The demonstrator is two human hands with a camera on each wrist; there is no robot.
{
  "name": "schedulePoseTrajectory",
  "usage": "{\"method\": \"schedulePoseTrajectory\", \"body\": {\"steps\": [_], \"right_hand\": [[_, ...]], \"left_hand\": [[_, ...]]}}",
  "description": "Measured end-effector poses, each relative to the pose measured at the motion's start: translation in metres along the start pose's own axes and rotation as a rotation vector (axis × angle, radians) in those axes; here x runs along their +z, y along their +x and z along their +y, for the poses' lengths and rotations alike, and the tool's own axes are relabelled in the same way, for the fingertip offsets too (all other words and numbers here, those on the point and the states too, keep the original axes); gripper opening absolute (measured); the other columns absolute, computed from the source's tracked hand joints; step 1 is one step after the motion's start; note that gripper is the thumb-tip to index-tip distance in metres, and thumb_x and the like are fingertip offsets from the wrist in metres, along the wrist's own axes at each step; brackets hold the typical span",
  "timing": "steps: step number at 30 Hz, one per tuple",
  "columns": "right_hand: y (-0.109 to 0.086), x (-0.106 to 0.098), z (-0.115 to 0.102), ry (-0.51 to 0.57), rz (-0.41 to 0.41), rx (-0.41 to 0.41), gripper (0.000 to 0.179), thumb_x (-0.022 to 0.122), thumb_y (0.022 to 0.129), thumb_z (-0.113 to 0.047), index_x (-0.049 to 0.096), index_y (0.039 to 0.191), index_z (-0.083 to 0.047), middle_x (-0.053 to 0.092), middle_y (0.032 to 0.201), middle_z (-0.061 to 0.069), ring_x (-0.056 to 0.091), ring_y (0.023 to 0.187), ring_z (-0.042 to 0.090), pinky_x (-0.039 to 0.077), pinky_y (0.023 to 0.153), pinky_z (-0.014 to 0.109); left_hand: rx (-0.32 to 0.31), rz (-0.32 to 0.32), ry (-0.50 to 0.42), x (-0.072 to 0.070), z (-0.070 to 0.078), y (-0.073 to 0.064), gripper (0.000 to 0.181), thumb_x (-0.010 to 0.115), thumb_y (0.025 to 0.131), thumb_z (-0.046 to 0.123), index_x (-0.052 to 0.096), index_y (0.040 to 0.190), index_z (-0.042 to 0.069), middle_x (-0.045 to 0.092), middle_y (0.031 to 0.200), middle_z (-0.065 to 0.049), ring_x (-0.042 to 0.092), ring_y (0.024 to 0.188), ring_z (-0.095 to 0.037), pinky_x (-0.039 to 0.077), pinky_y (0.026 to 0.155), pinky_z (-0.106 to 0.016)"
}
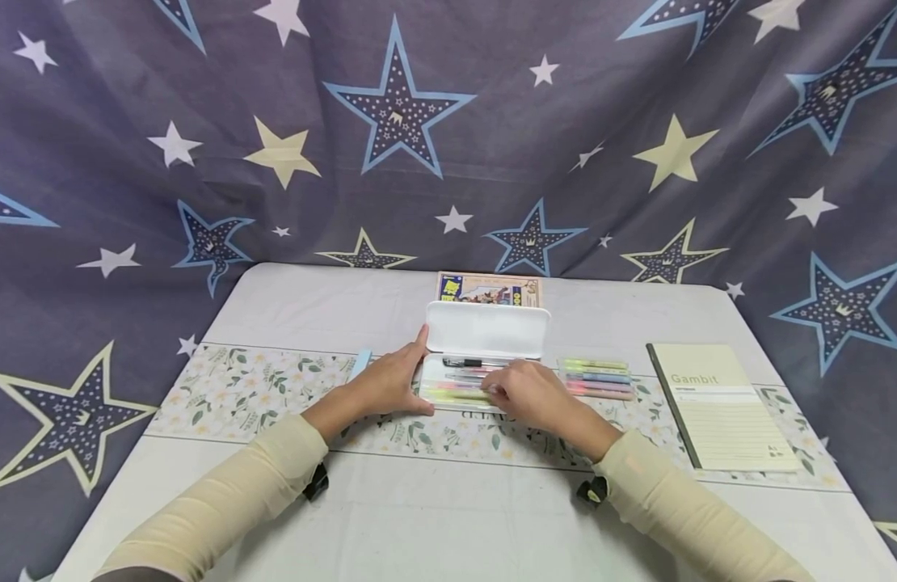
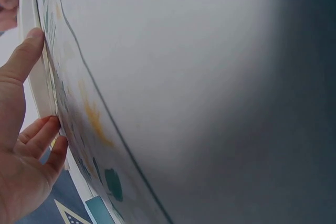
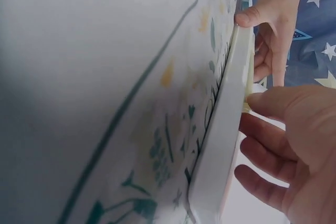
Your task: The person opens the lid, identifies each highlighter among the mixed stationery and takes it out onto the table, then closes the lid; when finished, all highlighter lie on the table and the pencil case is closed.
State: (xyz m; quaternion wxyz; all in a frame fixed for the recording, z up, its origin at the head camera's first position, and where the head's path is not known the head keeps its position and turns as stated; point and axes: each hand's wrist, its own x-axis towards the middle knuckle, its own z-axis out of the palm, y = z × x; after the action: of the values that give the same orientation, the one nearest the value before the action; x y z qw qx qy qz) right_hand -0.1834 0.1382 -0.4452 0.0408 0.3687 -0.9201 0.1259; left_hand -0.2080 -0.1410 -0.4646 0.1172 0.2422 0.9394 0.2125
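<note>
A white pencil case [image 1: 488, 330] lies with its lid raised. Inside are a black-capped pen [image 1: 461, 362] and several slim pens, among them a yellow one [image 1: 456, 395]. My left hand [image 1: 392, 380] holds the left end of the case, thumb at the front corner and fingers toward the back; the left wrist view shows the thumb [image 2: 27, 51] along the front edge. Over the right half of the tray, my right hand [image 1: 528, 392] pinches a yellow pen [image 3: 249, 98] between thumb and fingers. That hand hides part of the pens.
Right of the case lies a group of several coloured pens [image 1: 597, 378], then a cream notebook [image 1: 721, 408]. Behind the lid is a printed booklet [image 1: 490, 289]. A light-blue strip [image 1: 361, 363] lies by the left hand. A floral runner [image 1: 259, 392] crosses the white table [image 1: 419, 517].
</note>
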Motion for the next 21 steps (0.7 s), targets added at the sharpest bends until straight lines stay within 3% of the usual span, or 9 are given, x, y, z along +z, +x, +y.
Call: {"method": "schedulePoseTrajectory", "body": {"steps": [8,12,17,21], "right_hand": [[0.0021,0.0039,-0.0018,-0.051,0.063,0.030,0.012,0.077,0.089,-0.015,0.075,0.082,-0.025,0.071,0.076,-0.008,0.059,0.067,0.010,0.044,0.055,0.021],[0.0031,0.0033,-0.0029,-0.045,0.098,0.045,0.011,0.078,0.087,-0.013,0.078,0.085,-0.024,0.071,0.083,-0.007,0.062,0.072,0.011,0.044,0.053,0.021],[0.0057,0.0023,-0.0024,-0.083,0.092,-0.013,0.016,0.075,0.087,-0.007,0.075,0.083,-0.023,0.066,0.077,-0.007,0.058,0.068,0.010,0.040,0.052,0.020],[0.0042,0.0028,0.0001,-0.141,0.069,-0.087,0.015,0.076,0.087,-0.009,0.077,0.090,-0.024,0.066,0.077,-0.005,0.062,0.069,0.013,0.044,0.053,0.022]], "left_hand": [[-0.008,-0.005,0.008,0.0018,-0.0018,0.0002,0.148,0.088,0.070,0.059,-0.017,0.162,0.012,0.031,0.166,-0.013,0.040,0.149,-0.031,0.038,0.119,-0.046],[-0.006,0.000,0.011,0.0025,-0.0022,0.0004,0.148,0.089,0.070,0.059,-0.017,0.162,0.011,0.029,0.167,-0.014,0.038,0.150,-0.031,0.037,0.120,-0.046],[0.000,0.007,0.013,0.0022,-0.0026,0.0005,0.148,0.089,0.070,0.058,-0.016,0.163,0.011,0.029,0.167,-0.014,0.038,0.150,-0.031,0.038,0.119,-0.046],[0.002,0.006,0.011,0.0017,-0.0018,0.0006,0.147,0.089,0.070,0.058,-0.016,0.163,0.011,0.033,0.165,-0.014,0.040,0.149,-0.031,0.039,0.118,-0.047]]}}
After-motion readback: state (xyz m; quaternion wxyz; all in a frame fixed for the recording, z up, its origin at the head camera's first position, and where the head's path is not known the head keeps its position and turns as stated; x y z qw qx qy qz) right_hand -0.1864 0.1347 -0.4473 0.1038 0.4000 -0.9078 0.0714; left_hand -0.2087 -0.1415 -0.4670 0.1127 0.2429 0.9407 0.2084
